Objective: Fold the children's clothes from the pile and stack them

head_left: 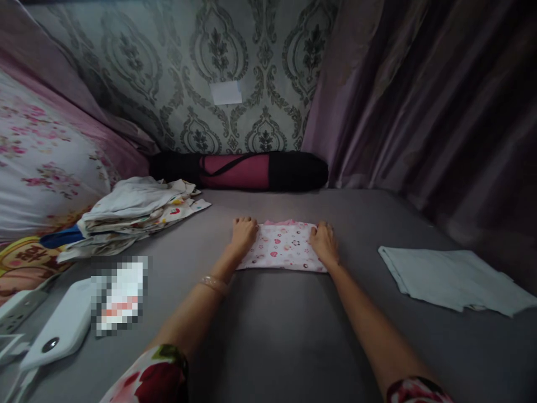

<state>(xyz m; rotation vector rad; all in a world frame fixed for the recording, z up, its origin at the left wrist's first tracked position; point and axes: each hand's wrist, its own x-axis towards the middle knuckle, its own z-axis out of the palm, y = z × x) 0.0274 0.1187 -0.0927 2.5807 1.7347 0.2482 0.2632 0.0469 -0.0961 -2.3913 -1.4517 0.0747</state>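
Note:
A folded white cloth garment (283,249) with a pink and red print lies flat on the grey sheet in front of me. A bit of pink ruffle shows along its far edge. My left hand (244,234) grips its left far corner, the fingers curled over the fabric. At the opposite corner my right hand (325,242) holds the cloth the same way, with fingers bent and thumb on the print. The garment's underside is hidden.
A pile of clothes (134,210) sits at the left, and a folded pale garment (453,277) at the right. A white power bank (69,319), a power strip (20,310) and a blurred packet (123,296) lie near left. A black and maroon rolled bag (239,170) lies along the wall.

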